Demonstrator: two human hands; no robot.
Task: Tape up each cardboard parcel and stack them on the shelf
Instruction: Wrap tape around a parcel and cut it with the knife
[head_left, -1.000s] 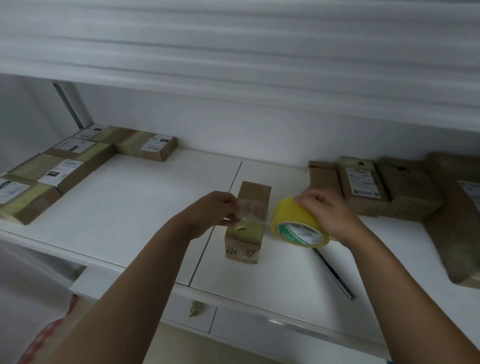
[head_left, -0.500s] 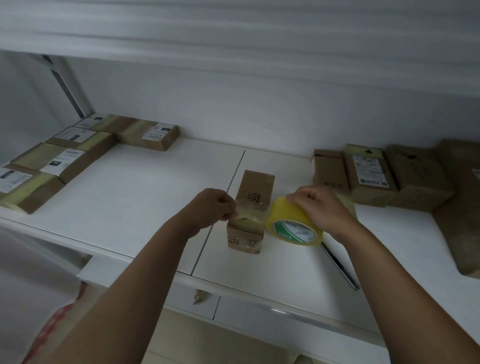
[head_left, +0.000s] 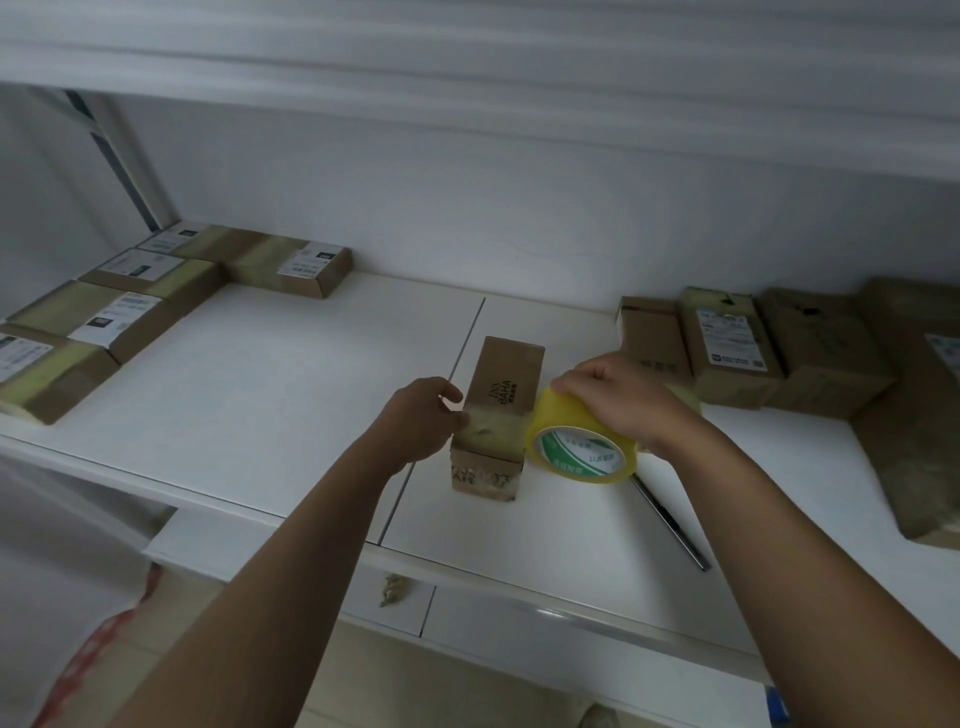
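While right hand (head_left: 626, 400) grips tape roll (head_left: 582, 447): parcel (head_left: 498, 410) (upright) just left.
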